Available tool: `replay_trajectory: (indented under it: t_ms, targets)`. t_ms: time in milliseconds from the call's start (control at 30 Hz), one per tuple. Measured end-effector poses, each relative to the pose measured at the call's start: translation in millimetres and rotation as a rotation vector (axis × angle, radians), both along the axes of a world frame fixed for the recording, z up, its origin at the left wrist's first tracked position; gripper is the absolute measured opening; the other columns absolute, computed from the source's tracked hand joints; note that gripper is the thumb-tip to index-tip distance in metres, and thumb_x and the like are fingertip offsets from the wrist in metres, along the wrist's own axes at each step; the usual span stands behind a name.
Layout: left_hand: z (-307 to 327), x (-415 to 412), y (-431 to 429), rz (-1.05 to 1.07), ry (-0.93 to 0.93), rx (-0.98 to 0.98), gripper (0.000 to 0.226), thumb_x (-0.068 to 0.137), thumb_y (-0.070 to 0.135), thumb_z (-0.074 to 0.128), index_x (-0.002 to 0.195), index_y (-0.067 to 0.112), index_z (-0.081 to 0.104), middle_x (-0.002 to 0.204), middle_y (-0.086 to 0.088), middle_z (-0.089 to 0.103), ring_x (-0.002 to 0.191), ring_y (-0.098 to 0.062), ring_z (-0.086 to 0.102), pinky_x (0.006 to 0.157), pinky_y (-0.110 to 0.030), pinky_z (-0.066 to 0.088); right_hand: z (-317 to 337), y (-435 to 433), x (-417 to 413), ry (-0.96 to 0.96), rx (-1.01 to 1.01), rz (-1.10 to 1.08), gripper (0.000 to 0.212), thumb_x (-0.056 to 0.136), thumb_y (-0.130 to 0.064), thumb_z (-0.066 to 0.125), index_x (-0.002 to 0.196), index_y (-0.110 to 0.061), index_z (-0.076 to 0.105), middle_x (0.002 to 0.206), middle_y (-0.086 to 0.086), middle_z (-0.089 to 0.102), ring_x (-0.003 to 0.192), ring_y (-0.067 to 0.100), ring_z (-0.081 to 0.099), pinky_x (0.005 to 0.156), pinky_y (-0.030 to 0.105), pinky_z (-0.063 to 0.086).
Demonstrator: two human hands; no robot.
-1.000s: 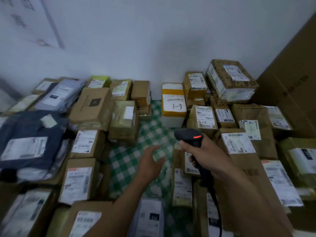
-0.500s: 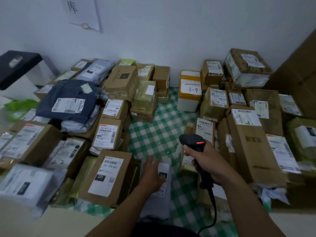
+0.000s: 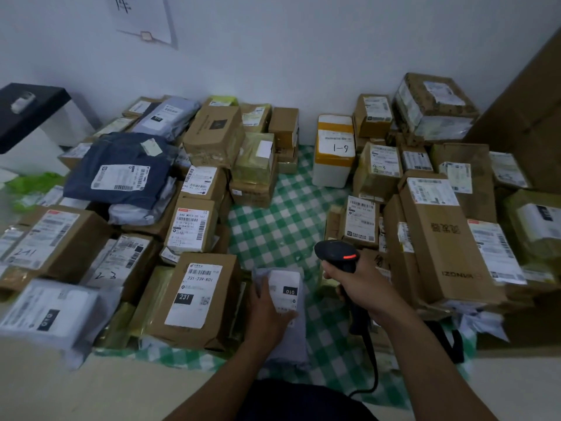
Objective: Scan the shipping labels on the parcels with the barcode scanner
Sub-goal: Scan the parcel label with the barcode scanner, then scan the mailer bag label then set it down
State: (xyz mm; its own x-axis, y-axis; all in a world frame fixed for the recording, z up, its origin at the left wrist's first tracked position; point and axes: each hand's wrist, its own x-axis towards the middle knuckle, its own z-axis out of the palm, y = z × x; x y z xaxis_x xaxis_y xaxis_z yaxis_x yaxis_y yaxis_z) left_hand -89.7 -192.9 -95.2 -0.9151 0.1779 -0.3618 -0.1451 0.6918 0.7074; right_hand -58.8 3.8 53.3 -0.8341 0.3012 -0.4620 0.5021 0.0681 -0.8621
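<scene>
The barcode scanner was a black pistol-grip model with a short orange-red strip glowing on top of its head and a black cable trailing off the handle towards the near edge of the checked cloth. The right hand was clenched round its handle, holding it over the bare middle strip of the cloth, between the two heaps of parcels. Just left of it, near the cloth's near edge, the left hand was grasping a grey mailer by its left side, thumb lying across the white label, on which a black patch read "010".

Beside that mailer stood a brown box labelled "231-239-K01" with "231" in a black block. At the far edge, a white foam box with yellow tape bore a handwritten "1-9", and the carton to its right "4-3". At the left edge another carton was marked "241".
</scene>
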Motion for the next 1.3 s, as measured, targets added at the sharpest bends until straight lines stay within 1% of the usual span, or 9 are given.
replay_trajectory:
  t_ms: [133, 233, 300, 467, 567, 667, 900, 1067, 1300]
  targets:
    - [-10, -7, -4, 0.121, -0.012, 0.065, 0.062, 0.082, 0.028, 0.083, 0.136, 0.021, 0.055, 0.126, 0.001, 0.058, 0.114, -0.018, 0.060, 0.093, -0.037, 0.055, -7, -6, -1, -0.005, 0.031, 0.048, 0.038, 0.096, -0.034, 0.072, 0.131, -0.028, 0.058, 0.095, 0.008, 0.075, 0.060, 0.010, 0.064, 0.059, 0.032, 0.054]
    - [0, -6, -6, 0.170, -0.006, 0.070, 0.018, 0.099, 0.021, 0.065, 0.113, 0.011, 0.065, 0.103, -0.001, 0.065, 0.088, -0.010, 0.064, 0.066, -0.011, 0.046, -12, -7, 2, -0.024, 0.044, 0.055, 0.040, 0.096, -0.035, 0.073, 0.131, -0.032, 0.055, 0.093, 0.006, 0.075, 0.062, 0.011, 0.065, 0.063, 0.034, 0.055]
    - [4, -5, -5, 0.210, -0.020, 0.067, 0.006, 0.102, 0.011, 0.057, 0.103, 0.010, 0.063, 0.099, -0.004, 0.063, 0.089, -0.018, 0.063, 0.068, -0.018, 0.042, -14, -7, 1, -0.027, 0.042, 0.051, 0.041, 0.096, -0.036, 0.073, 0.132, -0.033, 0.054, 0.093, 0.006, 0.075, 0.062, 0.012, 0.065, 0.066, 0.036, 0.056]
    - [31, -6, -2, 0.281, -0.051, 0.191, 0.006, 0.104, 0.018, 0.058, 0.105, 0.012, 0.061, 0.104, -0.007, 0.066, 0.087, -0.010, 0.058, 0.071, -0.019, 0.042, -14, -8, 0, -0.024, 0.035, 0.054, 0.041, 0.095, -0.035, 0.073, 0.131, -0.033, 0.054, 0.096, 0.004, 0.075, 0.063, 0.012, 0.066, 0.066, 0.035, 0.057]
    - [60, -10, 0, 0.292, -0.004, 0.286, 0.010, 0.105, 0.024, 0.057, 0.101, 0.015, 0.060, 0.096, 0.002, 0.065, 0.087, -0.005, 0.061, 0.064, -0.010, 0.043, -11, -9, 0, 0.029, 0.024, 0.029, 0.034, 0.096, -0.032, 0.073, 0.126, -0.032, 0.058, 0.098, -0.003, 0.073, 0.068, 0.006, 0.068, 0.062, 0.023, 0.056]
    - [92, -20, 5, 0.295, 0.062, 0.376, 0.016, 0.106, 0.028, 0.055, 0.105, 0.014, 0.063, 0.098, 0.002, 0.066, 0.093, -0.011, 0.064, 0.071, -0.022, 0.047, -7, -9, -2, 0.125, 0.025, -0.034, 0.035, 0.095, -0.028, 0.074, 0.127, -0.030, 0.060, 0.112, -0.014, 0.068, 0.090, -0.009, 0.064, 0.070, 0.011, 0.048]
    - [155, -48, 16, 0.316, 0.128, 0.625, 0.012, 0.104, 0.026, 0.060, 0.101, 0.015, 0.064, 0.102, 0.002, 0.072, 0.097, -0.012, 0.071, 0.076, -0.025, 0.058, 16, 0, -17, 0.269, -0.059, -0.155, 0.063, 0.084, -0.028, 0.086, 0.138, -0.030, 0.054, 0.123, -0.018, 0.066, 0.110, -0.001, 0.062, 0.095, 0.029, 0.051]
    - [171, -61, 23, 0.346, 0.133, 0.683, 0.009, 0.099, 0.033, 0.066, 0.093, 0.027, 0.067, 0.097, -0.002, 0.076, 0.100, -0.025, 0.072, 0.095, -0.057, 0.056, 28, 5, -26, 0.292, -0.089, -0.142, 0.063, 0.079, -0.015, 0.090, 0.130, -0.036, 0.059, 0.120, -0.016, 0.070, 0.109, 0.000, 0.065, 0.092, 0.030, 0.054]
    - [190, -62, 31, 0.336, 0.236, 0.757, 0.038, 0.101, 0.026, 0.066, 0.136, 0.037, 0.057, 0.095, 0.017, 0.077, 0.092, 0.006, 0.071, 0.072, -0.019, 0.059, 54, 13, -38, 0.300, 0.025, -0.091, 0.053, 0.083, -0.020, 0.086, 0.126, -0.039, 0.061, 0.118, -0.016, 0.069, 0.109, 0.008, 0.065, 0.087, 0.033, 0.053]
